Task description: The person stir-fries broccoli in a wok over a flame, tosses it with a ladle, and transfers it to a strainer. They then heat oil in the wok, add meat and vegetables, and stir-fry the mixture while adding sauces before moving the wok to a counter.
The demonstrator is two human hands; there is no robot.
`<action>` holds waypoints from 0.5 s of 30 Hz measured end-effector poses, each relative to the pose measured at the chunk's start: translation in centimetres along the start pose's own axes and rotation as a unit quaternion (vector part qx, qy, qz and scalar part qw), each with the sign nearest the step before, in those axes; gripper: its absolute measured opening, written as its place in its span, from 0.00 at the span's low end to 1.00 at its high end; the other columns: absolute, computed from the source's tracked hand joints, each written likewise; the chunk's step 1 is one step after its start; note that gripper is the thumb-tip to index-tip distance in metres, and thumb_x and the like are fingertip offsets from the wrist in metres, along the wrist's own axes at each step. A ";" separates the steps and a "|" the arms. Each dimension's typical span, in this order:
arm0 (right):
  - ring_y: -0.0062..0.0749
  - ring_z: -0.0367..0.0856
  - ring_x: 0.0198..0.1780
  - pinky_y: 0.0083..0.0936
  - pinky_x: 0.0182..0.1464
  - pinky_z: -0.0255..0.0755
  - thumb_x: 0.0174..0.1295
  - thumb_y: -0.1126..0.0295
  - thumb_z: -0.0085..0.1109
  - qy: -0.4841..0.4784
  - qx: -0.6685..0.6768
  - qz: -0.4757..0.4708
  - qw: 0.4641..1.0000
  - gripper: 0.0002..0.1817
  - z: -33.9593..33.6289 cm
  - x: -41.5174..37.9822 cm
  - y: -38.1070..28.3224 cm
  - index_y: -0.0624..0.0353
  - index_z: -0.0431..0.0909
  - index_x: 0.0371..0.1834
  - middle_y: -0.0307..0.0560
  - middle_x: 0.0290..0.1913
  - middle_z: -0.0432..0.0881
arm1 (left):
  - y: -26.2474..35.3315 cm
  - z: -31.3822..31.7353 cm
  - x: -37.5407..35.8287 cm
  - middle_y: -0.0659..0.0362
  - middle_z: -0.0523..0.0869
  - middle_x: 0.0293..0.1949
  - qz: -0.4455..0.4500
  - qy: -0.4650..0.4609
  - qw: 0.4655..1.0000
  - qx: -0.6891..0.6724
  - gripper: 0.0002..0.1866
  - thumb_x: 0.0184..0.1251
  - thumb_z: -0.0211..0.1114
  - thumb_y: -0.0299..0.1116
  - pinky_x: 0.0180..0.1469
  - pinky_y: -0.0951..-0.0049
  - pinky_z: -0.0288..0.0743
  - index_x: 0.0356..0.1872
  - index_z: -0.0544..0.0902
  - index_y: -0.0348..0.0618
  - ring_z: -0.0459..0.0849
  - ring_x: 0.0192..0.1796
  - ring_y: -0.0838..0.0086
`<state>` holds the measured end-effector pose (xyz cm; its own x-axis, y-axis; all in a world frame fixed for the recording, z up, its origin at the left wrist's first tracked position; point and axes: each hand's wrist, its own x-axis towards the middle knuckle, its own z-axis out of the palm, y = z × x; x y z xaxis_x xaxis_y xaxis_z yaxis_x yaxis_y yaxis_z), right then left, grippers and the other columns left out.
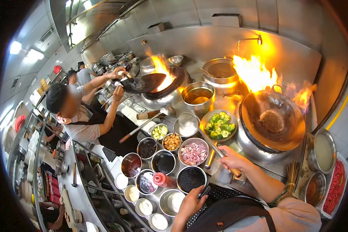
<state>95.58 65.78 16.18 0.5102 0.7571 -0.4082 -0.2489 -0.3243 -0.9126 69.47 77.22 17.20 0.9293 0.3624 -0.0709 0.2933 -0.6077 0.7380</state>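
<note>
My right hand [232, 161] is wrapped round the wooden-handled end of a metal ladle [212, 145]. The ladle's bowl end reaches over the metal containers, beside a plate of broccoli [219, 126] and a bowl of sliced pink meat or onion [194, 151]. Low in the view, my left hand [190, 205] has its fingers closed on a dark, white-dotted cloth [239, 192], next to a pot of dark sauce [191, 179]. On the right burner, a large wok [272, 120] sits tilted with flames behind it. Brown residue shows at its bottom.
A red-capped squeeze bottle [164, 180] stands among several sauce pots. Behind are a steel pot of oil [198, 94] and a larger pot [220, 71]. At left a co-worker [92, 116] holds a wok [143, 84] over flames. Red shredded meat [334, 187] lies far right.
</note>
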 end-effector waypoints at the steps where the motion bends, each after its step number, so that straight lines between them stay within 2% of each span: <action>1: 0.20 0.70 0.17 0.25 0.16 0.67 0.64 0.76 0.57 0.008 -0.004 0.003 1.000 0.34 0.4 -0.4 -0.4 0.49 0.56 0.73 0.37 0.22 0.70 | -0.2 0.0 0.0 0.46 0.84 0.56 0.001 -0.001 1.000 -0.003 0.25 0.67 0.69 0.39 0.58 0.62 0.78 0.62 0.79 0.41 0.85 0.55 0.55; 3: 0.20 0.70 0.18 0.24 0.16 0.67 0.64 0.76 0.57 0.025 -0.011 0.009 1.000 0.34 1.3 -0.8 -1.2 0.50 0.56 0.73 0.37 0.22 0.71 | -0.6 0.1 0.0 0.45 0.84 0.56 0.000 -0.002 1.000 0.002 0.25 0.67 0.69 0.39 0.58 0.62 0.78 0.62 0.78 0.40 0.85 0.56 0.54; 12: 0.20 0.70 0.18 0.25 0.17 0.68 0.65 0.76 0.57 -0.003 0.057 0.033 0.998 0.33 1.2 -0.6 -1.2 0.50 0.56 0.73 0.37 0.24 0.70 | -1.2 -1.1 0.1 0.45 0.84 0.55 -0.005 -0.014 1.000 -0.017 0.24 0.67 0.68 0.39 0.60 0.62 0.77 0.61 0.79 0.39 0.84 0.57 0.54; 15: 0.21 0.71 0.21 0.24 0.18 0.68 0.63 0.77 0.57 -0.023 0.163 0.040 0.986 0.33 0.3 -1.1 -0.9 0.51 0.57 0.72 0.38 0.29 0.72 | -1.6 -1.1 0.5 0.46 0.84 0.55 0.006 -0.020 1.000 -0.020 0.24 0.67 0.68 0.39 0.60 0.62 0.77 0.62 0.78 0.39 0.84 0.58 0.55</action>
<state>94.96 65.40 17.42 0.4429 0.7636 -0.4698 -0.5420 -0.1894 -0.8187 69.20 79.18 16.72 0.9412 0.3262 -0.0884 0.2739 -0.5831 0.7648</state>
